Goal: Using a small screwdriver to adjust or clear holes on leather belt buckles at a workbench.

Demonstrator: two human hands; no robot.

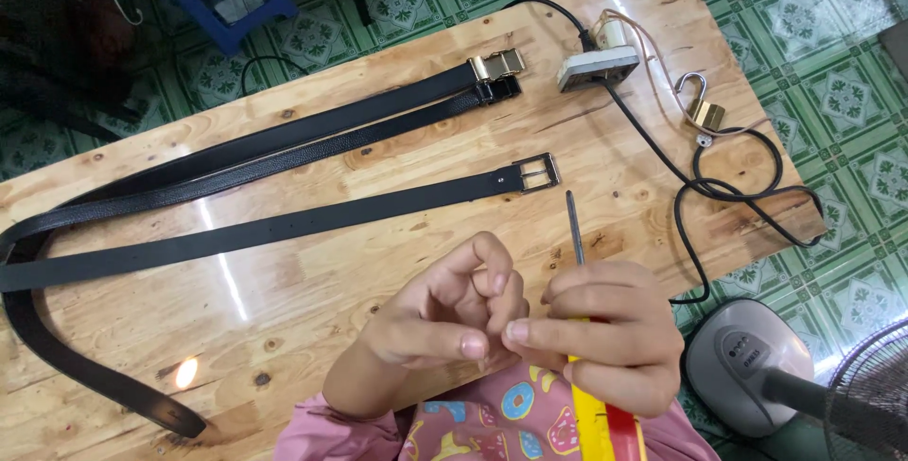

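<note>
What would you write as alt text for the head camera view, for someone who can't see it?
Seen from above, a person's right hand grips a yellow-and-red-handled screwdriver, its tip pointing away, while the left hand pinches fingertips beside it. On the wooden table lie black belts, one with a silver buckle, plus a power strip and a brass padlock.

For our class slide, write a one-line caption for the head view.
Right hand grips a yellow-handled screwdriver beside the left hand, above black belts.

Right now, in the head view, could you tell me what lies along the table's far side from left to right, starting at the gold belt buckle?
Gold belt buckle → white power adapter → brass padlock → loop of black cable.
</note>
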